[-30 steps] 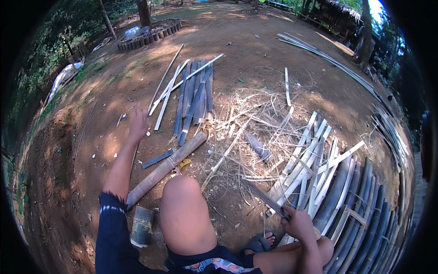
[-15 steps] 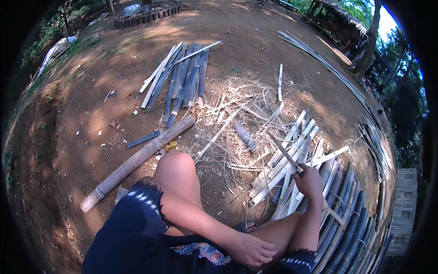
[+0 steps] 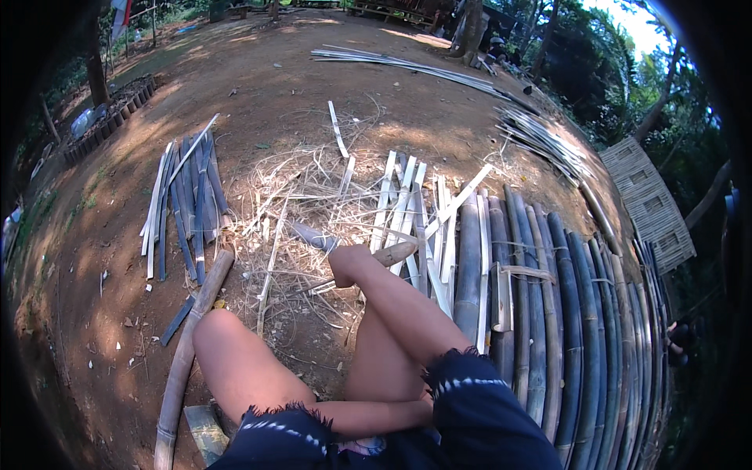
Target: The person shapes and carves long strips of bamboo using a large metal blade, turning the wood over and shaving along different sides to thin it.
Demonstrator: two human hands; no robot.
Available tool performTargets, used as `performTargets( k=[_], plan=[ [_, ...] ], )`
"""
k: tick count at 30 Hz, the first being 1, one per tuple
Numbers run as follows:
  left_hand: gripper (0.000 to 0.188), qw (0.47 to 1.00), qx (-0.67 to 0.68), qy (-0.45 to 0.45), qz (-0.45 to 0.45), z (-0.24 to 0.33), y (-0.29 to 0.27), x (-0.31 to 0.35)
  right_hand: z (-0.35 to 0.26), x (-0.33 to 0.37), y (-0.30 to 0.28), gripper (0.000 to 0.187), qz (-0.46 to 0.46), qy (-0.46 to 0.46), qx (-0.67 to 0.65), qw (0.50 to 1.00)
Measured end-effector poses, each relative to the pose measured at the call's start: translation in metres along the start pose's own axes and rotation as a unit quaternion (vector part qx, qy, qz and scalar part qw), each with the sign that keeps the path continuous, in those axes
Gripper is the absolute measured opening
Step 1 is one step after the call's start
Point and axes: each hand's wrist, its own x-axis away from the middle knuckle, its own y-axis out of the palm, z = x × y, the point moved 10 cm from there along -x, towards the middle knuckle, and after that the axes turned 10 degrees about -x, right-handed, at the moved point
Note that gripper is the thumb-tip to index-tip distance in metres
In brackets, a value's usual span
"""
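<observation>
Knife (image 3: 397, 253) slanting, pointing lower left, right hand (image 3: 349, 265) clenched around it, left hand hidden, state unclear

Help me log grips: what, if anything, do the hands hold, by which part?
The right hand holds a knife by its wooden handle; the left hand is mostly hidden, so its hold can't be told.
</observation>
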Motion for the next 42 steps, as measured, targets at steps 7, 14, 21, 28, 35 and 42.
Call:
performTargets(
  k=[7, 14, 21, 28, 35, 42],
  plan=[
    [0.033, 0.815, -0.057, -0.571, 0.075, -0.020, -0.025, 0.026, -0.002, -0.008, -0.007, 0.032, 0.064, -0.005, -0.137, 0.989],
    [0.028, 0.915, -0.050, -0.380, 0.131, 0.013, -0.025, 0.052, 0.027, -0.005, -0.011, 0.035, 0.049, 0.044, -0.180, 0.981],
    [0.021, 0.934, 0.099, 0.197, -0.282, -0.002, -0.017, 0.078, 0.077, 0.019, -0.006, 0.030, 0.026, 0.059, -0.138, 0.988],
    [0.046, 0.529, 0.718, -0.103, -0.441, -0.115, 0.024, 0.079, 0.141, 0.103, -0.028, 0.039, 0.118, 0.166, -0.142, 0.969],
    [0.044, 0.747, 0.275, -0.546, -0.261, -0.266, 0.233, 0.178, 0.182, 0.209, -0.023, 0.033, 0.174, 0.267, -0.163, 0.934],
    [0.048, 0.815, 0.120, -0.552, -0.128, -0.292, 0.244, 0.150, 0.183, 0.223, 0.027, 0.048, 0.026, 0.266, -0.135, 0.954]
  ],
)
